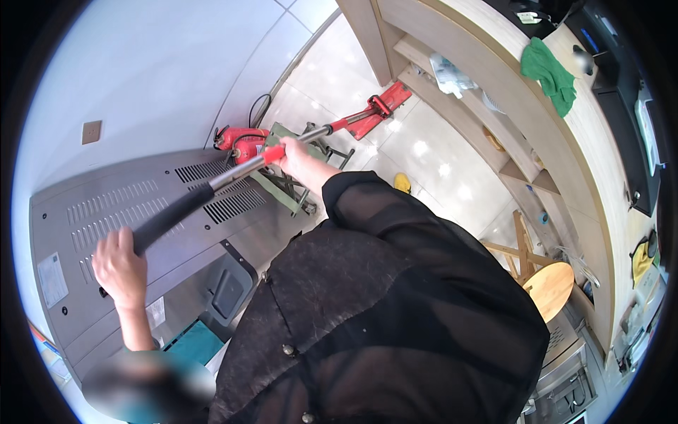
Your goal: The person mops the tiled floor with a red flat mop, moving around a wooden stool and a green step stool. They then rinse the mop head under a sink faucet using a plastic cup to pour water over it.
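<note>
Both my hands are on a flat mop that slants across the view. My left hand (121, 267) wraps the top end of its black foam grip (175, 217). Farther down the metal pole, my right hand (292, 156) is closed around it beside a red collar (273, 154). The flat red mop head (378, 110) lies on the pale tiled floor (424, 148), near the base of a wooden counter. My left forearm runs into a blurred patch at the lower left.
Two red fire extinguishers (248, 148) and a green folding stool (288, 199) stand near the pole, beside a vented metal cabinet (122, 175). Along the right runs a wooden counter (593, 175) with open shelves and a green cloth (551, 74) on top. A round-topped wooden stool (551, 289) stands close by.
</note>
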A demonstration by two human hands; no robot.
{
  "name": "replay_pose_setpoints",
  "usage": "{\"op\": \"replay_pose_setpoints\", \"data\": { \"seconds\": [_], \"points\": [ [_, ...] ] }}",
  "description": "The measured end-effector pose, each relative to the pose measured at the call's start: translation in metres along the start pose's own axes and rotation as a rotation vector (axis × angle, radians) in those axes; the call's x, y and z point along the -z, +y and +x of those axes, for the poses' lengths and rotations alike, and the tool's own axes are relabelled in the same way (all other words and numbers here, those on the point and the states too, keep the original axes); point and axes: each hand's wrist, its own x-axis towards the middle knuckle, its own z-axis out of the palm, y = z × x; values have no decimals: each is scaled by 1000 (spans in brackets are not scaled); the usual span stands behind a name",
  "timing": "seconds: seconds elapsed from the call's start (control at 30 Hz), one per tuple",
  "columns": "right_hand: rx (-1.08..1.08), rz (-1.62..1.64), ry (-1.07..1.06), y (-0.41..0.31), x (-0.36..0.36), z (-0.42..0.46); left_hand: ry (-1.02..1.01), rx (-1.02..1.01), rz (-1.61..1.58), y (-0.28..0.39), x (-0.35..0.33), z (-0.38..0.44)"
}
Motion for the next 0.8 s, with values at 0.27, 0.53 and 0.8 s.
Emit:
{"op": "replay_pose_setpoints", "data": {
  "seconds": [0.27,0.53,0.8],
  "points": [
    [67,190,-7,-29,-14,-21,149,-161,-30,-26,-9,59],
    [137,343,-70,-71,8,-48,320,-311,-40,-16,-3,104],
    [220,428,1,-124,41,-85,348,-329,-43,19,6,133]
  ]
}}
